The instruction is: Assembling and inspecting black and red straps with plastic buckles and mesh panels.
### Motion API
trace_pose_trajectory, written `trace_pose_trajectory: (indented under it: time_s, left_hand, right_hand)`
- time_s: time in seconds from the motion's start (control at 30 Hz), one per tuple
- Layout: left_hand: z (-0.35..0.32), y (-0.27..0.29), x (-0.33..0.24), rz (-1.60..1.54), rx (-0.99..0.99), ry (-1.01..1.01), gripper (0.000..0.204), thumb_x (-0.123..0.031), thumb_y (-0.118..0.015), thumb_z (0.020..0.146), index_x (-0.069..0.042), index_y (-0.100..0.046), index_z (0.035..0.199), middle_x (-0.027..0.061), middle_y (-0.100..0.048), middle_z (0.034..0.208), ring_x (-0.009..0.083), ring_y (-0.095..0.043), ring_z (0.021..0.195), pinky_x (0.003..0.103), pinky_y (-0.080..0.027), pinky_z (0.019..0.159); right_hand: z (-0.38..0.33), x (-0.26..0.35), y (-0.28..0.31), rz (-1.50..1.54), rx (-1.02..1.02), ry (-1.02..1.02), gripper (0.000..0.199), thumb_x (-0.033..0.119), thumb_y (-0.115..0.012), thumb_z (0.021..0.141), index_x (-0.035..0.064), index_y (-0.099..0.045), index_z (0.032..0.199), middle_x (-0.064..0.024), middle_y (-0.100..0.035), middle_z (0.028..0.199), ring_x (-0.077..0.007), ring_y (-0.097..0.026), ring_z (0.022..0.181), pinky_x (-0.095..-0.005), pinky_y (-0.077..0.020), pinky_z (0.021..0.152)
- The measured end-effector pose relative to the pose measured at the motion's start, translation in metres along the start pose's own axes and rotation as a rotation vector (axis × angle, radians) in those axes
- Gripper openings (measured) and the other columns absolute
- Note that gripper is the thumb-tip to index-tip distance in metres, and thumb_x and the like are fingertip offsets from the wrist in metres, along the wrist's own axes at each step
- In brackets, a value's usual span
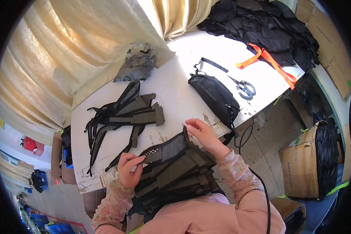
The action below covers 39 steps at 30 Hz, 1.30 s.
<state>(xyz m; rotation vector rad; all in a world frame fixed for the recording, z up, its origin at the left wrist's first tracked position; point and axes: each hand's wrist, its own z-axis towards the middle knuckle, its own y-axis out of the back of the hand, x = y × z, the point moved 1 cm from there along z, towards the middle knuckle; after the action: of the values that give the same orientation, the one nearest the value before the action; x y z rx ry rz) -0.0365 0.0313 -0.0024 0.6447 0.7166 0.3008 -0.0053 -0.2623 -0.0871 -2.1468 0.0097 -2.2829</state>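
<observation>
A pile of black mesh strips with olive-grey webbing (175, 171) lies across my lap, against the table's near edge. My left hand (129, 169) is closed, its thumb and finger pinching the left part of the uppermost black mesh strip (171, 148). At that strip's far right end, the fingertips of my right hand (202, 134) are drawn together on its edge; the exact grip is partly hidden. More mesh strips with webbing (124, 113) lie loosely stacked on the white table (171, 93), beyond my left hand.
A black waist bag (214, 97) with a strap and buckle lies on the table's right. Behind are a plastic-wrapped package (136, 64), orange webbing (261, 58) and a heap of black fabric (265, 29). Cartons (300, 167) stand at right; a black cable (266, 187) crosses my right arm.
</observation>
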Motion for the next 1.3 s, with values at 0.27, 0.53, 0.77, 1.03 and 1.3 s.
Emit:
trace_pose_trajectory:
  time_s: [0.27,0.53,0.77,1.03,1.3]
  left_hand:
    - [0.010,0.013,0.004,0.016,-0.038,0.080,0.032,0.009,-0.057,0.074,-0.004,-0.060,0.104,0.0107,-0.050,0.095,0.0196,-0.051,0.081,0.026,-0.042,0.071]
    - [0.051,0.005,-0.013,-0.219,0.410,0.139,0.058,-0.012,-0.065,0.079,0.002,-0.040,0.130,0.0187,-0.042,0.131,0.0314,-0.039,0.125,0.037,-0.030,0.103]
    - [0.068,-0.068,-0.003,-0.603,0.256,0.324,0.020,-0.014,-0.060,0.084,0.002,-0.056,0.095,0.0090,-0.061,0.081,0.0154,-0.056,0.073,0.029,-0.045,0.067]
    - [0.066,-0.078,-0.012,-0.427,0.311,0.411,0.016,-0.013,-0.065,0.082,0.000,-0.056,0.086,0.0055,-0.060,0.073,0.0105,-0.053,0.065,0.026,-0.044,0.061]
    - [0.055,-0.080,-0.014,-0.551,0.381,0.486,0.017,-0.010,-0.069,0.079,-0.001,-0.054,0.080,0.0017,-0.058,0.069,0.0078,-0.053,0.063,0.023,-0.045,0.059]
  right_hand:
    - [-0.014,0.005,0.004,0.287,0.236,-0.228,0.019,0.010,-0.059,0.088,-0.0009,-0.056,0.103,-0.0013,-0.061,0.092,-0.0076,-0.056,0.085,-0.0228,-0.0447,0.077]
    - [-0.022,0.067,-0.008,0.229,0.132,0.128,0.032,0.000,-0.064,0.082,0.0067,-0.047,0.109,0.0019,-0.053,0.077,-0.0041,-0.050,0.071,-0.0194,-0.0403,0.064]
    - [-0.035,0.080,-0.024,-0.001,0.033,0.315,0.038,0.004,-0.070,0.077,0.0066,-0.046,0.107,-0.0028,-0.055,0.083,-0.0091,-0.054,0.076,-0.0221,-0.0413,0.066]
    - [-0.044,0.083,-0.035,-0.860,-0.198,0.652,0.041,0.012,-0.069,0.071,0.0068,-0.051,0.107,-0.0090,-0.058,0.084,-0.0287,-0.058,0.076,-0.0334,-0.0431,0.069]
    - [-0.044,0.072,-0.025,-0.832,-0.043,0.572,0.016,0.007,-0.062,0.078,0.0089,-0.060,0.094,-0.0111,-0.058,0.069,-0.0307,-0.059,0.062,-0.0375,-0.0462,0.054]
